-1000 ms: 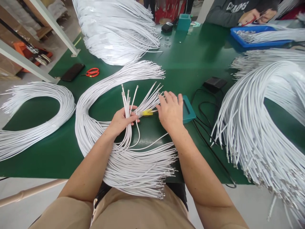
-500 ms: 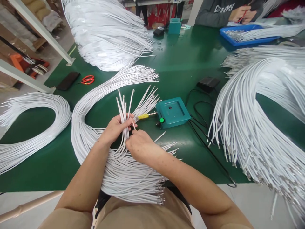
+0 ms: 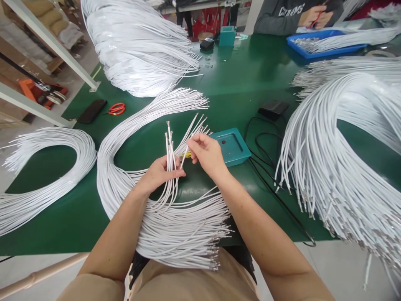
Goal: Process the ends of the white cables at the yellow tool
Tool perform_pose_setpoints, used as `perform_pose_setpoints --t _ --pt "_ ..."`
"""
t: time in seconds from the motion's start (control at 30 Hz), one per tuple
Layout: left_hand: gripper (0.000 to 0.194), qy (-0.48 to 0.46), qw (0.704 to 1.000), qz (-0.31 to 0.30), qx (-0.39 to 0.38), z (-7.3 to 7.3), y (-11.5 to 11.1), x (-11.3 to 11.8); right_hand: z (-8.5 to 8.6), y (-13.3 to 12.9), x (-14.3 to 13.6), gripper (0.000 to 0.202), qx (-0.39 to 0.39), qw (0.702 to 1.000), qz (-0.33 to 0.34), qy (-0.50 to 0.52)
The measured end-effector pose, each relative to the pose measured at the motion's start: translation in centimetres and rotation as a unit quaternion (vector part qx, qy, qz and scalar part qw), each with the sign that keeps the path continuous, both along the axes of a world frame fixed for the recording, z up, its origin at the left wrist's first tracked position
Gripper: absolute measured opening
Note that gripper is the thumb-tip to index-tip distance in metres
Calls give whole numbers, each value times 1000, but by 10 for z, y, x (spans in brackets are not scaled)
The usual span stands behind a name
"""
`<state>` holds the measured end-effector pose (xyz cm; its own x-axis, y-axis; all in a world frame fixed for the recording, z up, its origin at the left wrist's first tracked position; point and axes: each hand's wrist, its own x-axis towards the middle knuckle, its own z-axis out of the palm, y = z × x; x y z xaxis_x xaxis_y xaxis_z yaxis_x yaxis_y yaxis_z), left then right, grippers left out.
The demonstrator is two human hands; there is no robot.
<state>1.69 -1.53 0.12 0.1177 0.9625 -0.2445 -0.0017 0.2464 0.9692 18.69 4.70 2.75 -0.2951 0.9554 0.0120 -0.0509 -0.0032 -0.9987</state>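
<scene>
Several upright white cables (image 3: 170, 152) are gripped in my left hand (image 3: 161, 173), the thumb lying across them. My right hand (image 3: 206, 152) is closed in a pinch on the upper end of one white cable (image 3: 184, 158), just right of that bunch. Behind the right hand sits a teal box-shaped device (image 3: 233, 146), partly covered by it. The yellow part (image 3: 186, 154) of its tool shows between my hands. A large curved bundle of white cables (image 3: 181, 234) lies under my forearms, its ends fanned toward the right.
White cable coils lie at the left (image 3: 72, 154), back (image 3: 140, 46) and right (image 3: 313, 146). Red-handled scissors (image 3: 117, 108) rest beside a black phone (image 3: 92, 111). A black pedal-like block (image 3: 274, 110) has cords nearby. Across the table, a co-worker's hands (image 3: 316, 17) work behind a blue tray (image 3: 300, 48).
My right hand has risen from below the left hand to its upper right, in front of the teal device. The bunch in my left hand has shifted slightly right and drawn closer together.
</scene>
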Motion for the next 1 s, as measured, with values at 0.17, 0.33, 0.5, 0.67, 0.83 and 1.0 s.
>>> perform_pose_setpoints --t 0.17,0.33,0.5,0.67,0.83,1.0 --pt "42 -99 991 79 47 3 2 6 -7 -10 -14 18 -22 996 81 8" --pt "44 -87 990 98 54 0 5 3 -7 -15 -21 20 -61 994 85 40" --pt "39 -46 992 88 83 -2 4 3 -9 -15 -23 23 -82 994 42 64" --pt "37 -76 992 85 61 -2 4 4 -10 -14 -21 15 -106 989 42 89" --pt "37 -94 988 107 60 -3 4 4 -13 -14 -22 18 -195 960 99 177" --pt "40 -58 989 116 72 -4 4 3 -14 -11 -21 33 -254 931 155 210"
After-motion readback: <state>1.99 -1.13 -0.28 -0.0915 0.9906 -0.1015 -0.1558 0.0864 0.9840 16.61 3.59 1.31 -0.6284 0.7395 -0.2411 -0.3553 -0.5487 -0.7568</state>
